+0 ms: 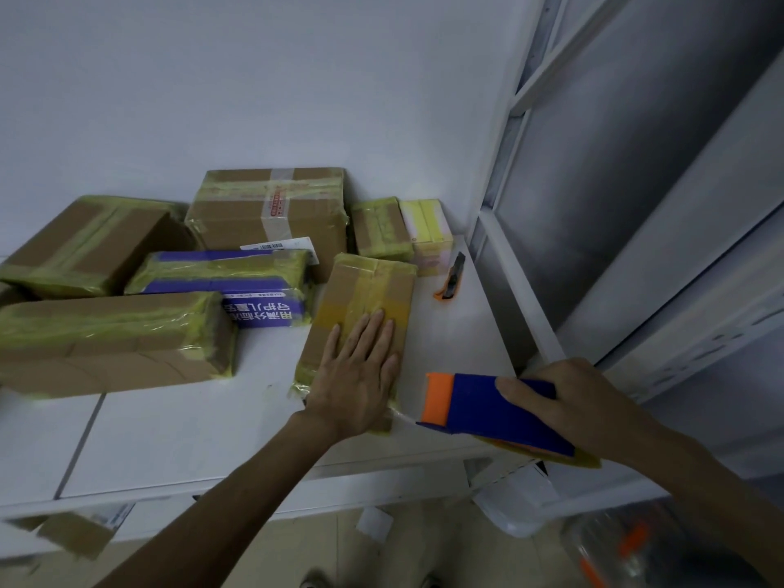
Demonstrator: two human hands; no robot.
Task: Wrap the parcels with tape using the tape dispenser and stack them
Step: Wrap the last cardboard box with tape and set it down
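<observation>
The near end of the parcel is hidden under the left hand, which lies flat on its top face with the fingers straight and spread, holding nothing. We see only a yellow edge of the tape roll. The rest is covered by the blue tape dispenser and by the right hand, which grips the dispenser's rear with the thumb along its top. We cannot tell whether a strip of tape joins the dispenser to the parcel; there is only a faint sheen there. At the lower right, a clear thing with orange parts is too blurred to name. A piece of cardboard at the lower left is blurred too.

The parcel lies flat on the white table, right of middle. Its long axis runs from the near edge away toward the wall, with yellowish tape along and across it. The dispenser is just beside the parcel's near right corner, over the table's right front. Its long axis runs left to right, and its orange end points left at the parcel.

Other taped parcels crowd the back and left: a large brown carton, a purple box and a long brown parcel cut off by the left edge. A utility knife lies near the far right.
</observation>
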